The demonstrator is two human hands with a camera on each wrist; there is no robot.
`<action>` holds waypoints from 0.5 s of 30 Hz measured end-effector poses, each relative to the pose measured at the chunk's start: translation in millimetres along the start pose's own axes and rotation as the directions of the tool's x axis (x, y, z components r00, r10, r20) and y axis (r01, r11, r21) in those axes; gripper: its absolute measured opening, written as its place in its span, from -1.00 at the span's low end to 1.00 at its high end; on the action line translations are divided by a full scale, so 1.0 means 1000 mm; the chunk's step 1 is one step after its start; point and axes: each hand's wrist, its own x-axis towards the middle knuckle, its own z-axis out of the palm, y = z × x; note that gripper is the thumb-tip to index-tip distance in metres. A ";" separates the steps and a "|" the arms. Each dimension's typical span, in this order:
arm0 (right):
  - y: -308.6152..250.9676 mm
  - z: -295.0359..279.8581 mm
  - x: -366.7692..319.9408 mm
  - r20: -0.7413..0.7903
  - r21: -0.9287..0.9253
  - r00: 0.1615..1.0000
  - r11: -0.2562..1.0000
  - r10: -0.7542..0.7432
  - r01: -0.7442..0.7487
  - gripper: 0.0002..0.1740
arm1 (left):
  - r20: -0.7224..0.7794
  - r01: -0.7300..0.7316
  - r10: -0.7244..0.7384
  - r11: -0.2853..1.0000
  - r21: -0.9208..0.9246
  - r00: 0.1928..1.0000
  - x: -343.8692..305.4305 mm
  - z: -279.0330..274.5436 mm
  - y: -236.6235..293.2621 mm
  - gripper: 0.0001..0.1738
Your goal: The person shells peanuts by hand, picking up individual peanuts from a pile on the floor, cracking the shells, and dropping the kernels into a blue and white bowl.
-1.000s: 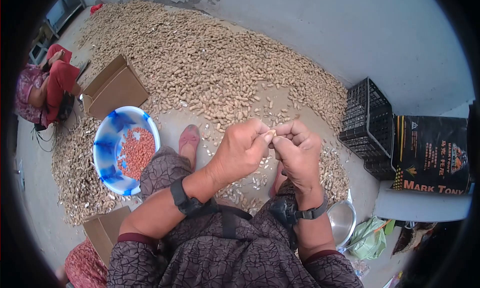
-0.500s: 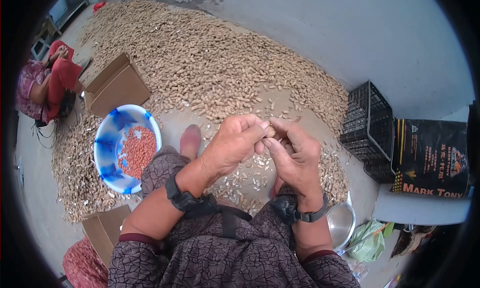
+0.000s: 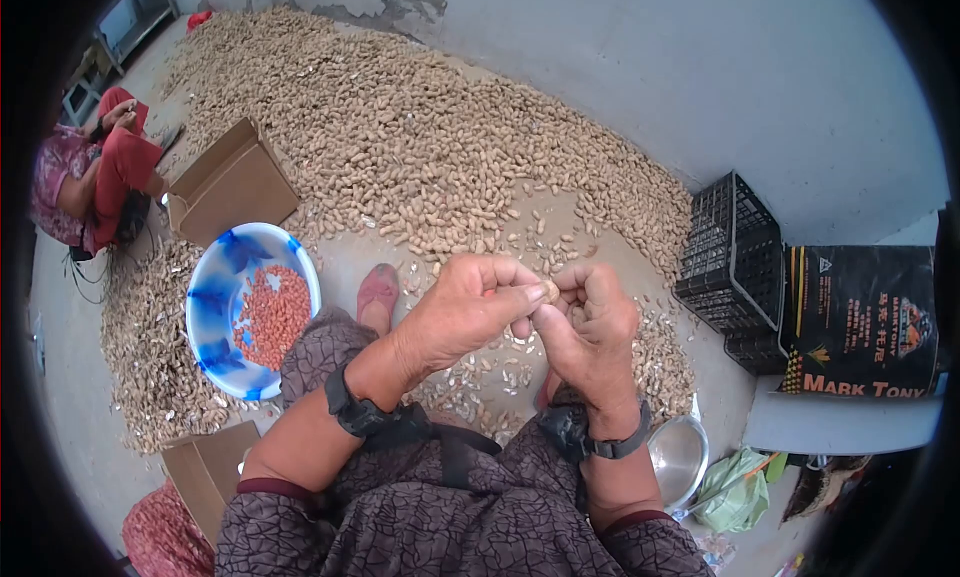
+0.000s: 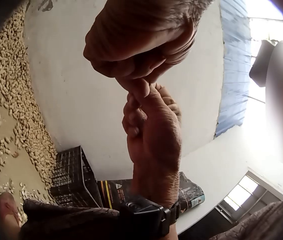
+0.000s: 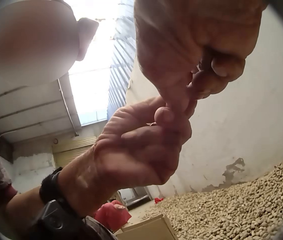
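In the head view a small pale peanut point(image 3: 550, 291) sits between the fingertips of both hands, above the lap. The left hand point(image 3: 467, 305) pinches it between thumb and forefinger. From the other side the right hand point(image 3: 592, 329) holds it too, thumb tip against it and the other fingers curled. Both wrist views show the fingertips meeting; there the peanut is mostly hidden. Beyond the hands lies a large heap of unshelled peanuts point(image 3: 400, 127). A blue-and-white basin point(image 3: 212, 302) at the left holds reddish kernels point(image 3: 277, 317).
Cardboard boxes point(image 3: 235, 177) stand near the basin. Black crates point(image 3: 728, 242), a black printed bag point(image 3: 860, 317), a metal bowl point(image 3: 680, 457) and a green plastic bag point(image 3: 738, 489) are at the right. Another person point(image 3: 95, 177) sits at the far left. Shells point(image 3: 160, 357) cover floor around the basin.
Both hands have moved slightly lower in the head view, still meeting at the fingertips. The peanut has shifted between the fingers. The seated person's hands have moved a little.
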 end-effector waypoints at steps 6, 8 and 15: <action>-0.015 -0.009 0.000 0.199 0.271 0.968 0.940 0.156 -0.207 -0.74 | 0.021 -0.056 0.052 0.949 0.310 0.998 -0.005 -0.004 0.013 -0.86; -0.016 -0.011 -0.001 0.213 0.285 0.958 0.925 0.193 -0.250 -0.76 | 0.013 -0.040 0.038 0.929 0.367 0.999 -0.005 -0.005 0.014 -0.87; -0.011 -0.014 -0.002 0.162 0.095 0.984 0.992 0.071 -0.087 -0.83 | 0.082 -0.134 0.108 0.871 0.472 0.991 -0.003 -0.007 0.009 -0.89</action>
